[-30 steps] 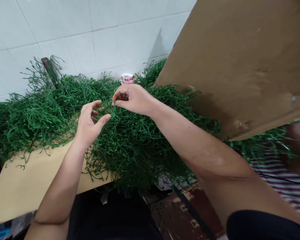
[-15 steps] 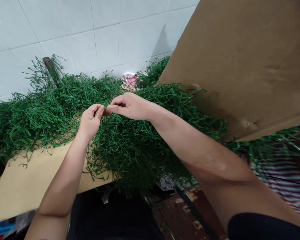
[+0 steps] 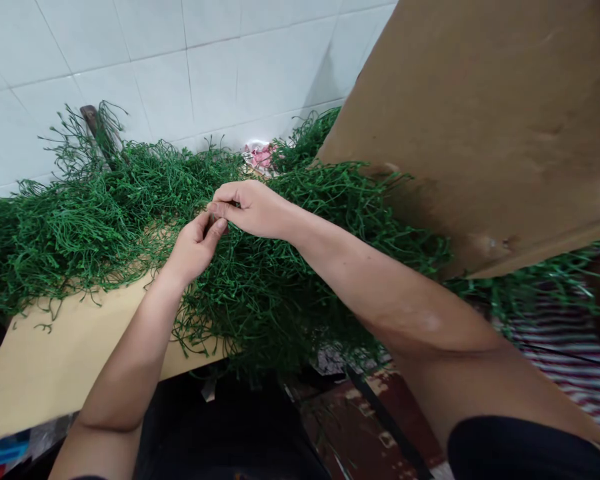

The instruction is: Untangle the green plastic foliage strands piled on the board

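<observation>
Head view: tan board (image 3: pixel 70 360) is the landmark. Left heap (image 3: pixel 80 227) of green stems lies over its far left part; right heap (image 3: pixel 260 287) covers its right end and hangs past the near edge. Left hand (image 3: pixel 193 250) and right hand (image 3: pixel 255 207) meet above the board's far side, between heaps. Right thumb and forefinger tips are together; anything between them is too small to tell. Left thumb and forefinger are bent close, contact hidden. Brown sheet (image 3: pixel 480 133) stands right of the board, pink item (image 3: pixel 261 156) beyond it. Progress: both heaps look loose and tangled; share handled or left, cannot tell.
</observation>
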The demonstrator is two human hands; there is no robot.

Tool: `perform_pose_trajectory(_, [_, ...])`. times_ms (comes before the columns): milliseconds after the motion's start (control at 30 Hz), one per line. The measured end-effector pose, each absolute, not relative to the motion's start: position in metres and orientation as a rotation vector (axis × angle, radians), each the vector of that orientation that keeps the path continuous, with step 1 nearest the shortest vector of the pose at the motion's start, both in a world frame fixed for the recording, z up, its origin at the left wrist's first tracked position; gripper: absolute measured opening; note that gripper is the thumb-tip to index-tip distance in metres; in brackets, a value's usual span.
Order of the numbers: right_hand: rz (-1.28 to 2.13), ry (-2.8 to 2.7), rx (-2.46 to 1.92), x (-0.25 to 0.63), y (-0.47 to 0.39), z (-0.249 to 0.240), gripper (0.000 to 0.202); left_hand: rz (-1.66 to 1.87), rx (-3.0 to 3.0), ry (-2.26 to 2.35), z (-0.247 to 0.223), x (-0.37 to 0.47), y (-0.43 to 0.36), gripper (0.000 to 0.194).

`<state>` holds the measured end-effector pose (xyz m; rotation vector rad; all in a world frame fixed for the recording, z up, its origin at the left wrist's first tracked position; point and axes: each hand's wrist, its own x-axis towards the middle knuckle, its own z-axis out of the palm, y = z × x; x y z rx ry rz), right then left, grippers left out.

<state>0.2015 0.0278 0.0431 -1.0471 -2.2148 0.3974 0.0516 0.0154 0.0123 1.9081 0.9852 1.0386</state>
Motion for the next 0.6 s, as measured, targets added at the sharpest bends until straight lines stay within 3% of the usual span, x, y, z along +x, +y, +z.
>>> perform_pose_trajectory(433, [-0.216,-2.2,-1.048,0.223,0.053,0.041,0.029,1.166,2.028,0.986,0.02,0.023,0.002,0.044])
perform_pose_trajectory(600, [-0.376,-1.562,-1.428,0.308,0.076,0.04,0.039,1.575,1.821,0.861,0.043,-0.04,-0.042,0.036])
